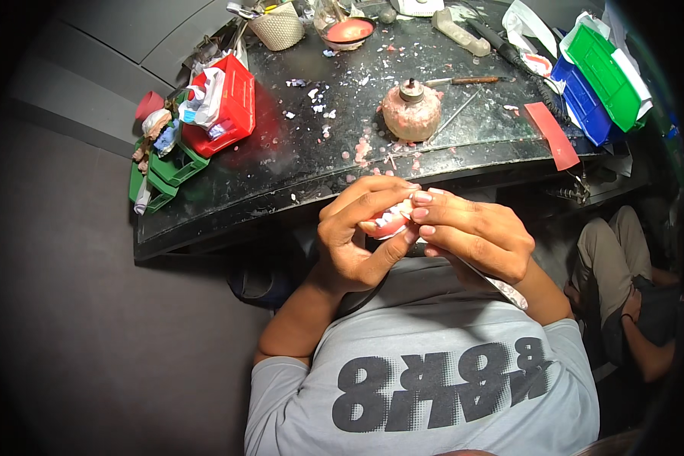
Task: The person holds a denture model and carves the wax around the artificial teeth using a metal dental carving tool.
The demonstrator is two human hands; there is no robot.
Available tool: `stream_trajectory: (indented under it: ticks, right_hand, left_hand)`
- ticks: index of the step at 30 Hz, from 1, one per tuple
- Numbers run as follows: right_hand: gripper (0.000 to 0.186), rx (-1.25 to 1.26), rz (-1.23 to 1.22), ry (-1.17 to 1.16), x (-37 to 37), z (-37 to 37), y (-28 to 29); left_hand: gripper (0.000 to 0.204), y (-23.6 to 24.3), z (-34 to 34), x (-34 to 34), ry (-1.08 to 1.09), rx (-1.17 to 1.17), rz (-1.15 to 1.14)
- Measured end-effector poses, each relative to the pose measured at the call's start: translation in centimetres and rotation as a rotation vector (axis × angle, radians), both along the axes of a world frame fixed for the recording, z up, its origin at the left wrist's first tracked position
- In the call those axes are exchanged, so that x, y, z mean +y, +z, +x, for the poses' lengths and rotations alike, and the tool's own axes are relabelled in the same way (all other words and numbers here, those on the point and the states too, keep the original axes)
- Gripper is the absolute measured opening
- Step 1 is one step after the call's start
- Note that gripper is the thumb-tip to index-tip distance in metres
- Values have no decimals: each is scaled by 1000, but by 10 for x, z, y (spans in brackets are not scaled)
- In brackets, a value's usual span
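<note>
My left hand (361, 232) is closed around a pink denture base with white teeth (390, 222), held up in front of my chest near the bench edge. The fingertips of my right hand (479, 237) press on the denture's right side and hide part of it. A slim tool with a pale, patterned handle (511, 293) is tucked in the right hand and sticks out below the palm. Its working end is hidden by my fingers.
The black bench (281, 156) carries pink and white scraps. On it stand a wax-smeared spirit lamp (412, 114), a wooden-handled knife (475, 80), a pink wax sheet (552, 137), a red bin (238, 99) and a green bin (604, 76). Another person's knees (604, 251) show at right.
</note>
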State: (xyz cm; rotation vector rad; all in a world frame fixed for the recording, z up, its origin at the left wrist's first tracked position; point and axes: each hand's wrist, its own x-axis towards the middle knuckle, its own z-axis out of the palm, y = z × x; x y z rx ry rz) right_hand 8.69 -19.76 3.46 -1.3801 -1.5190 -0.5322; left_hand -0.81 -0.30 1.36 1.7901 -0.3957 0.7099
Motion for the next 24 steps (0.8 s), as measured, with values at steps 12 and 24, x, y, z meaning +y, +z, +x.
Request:
stream_trajectory:
  ticks: [12, 24]
  right_hand:
    - [26, 9, 9, -78, -1, 1, -2]
    - [26, 247, 106, 41, -10, 8, -7]
  left_hand:
    - [39, -1, 1, -1, 27, -23, 71]
    - [37, 3, 0, -2, 37, -8, 78]
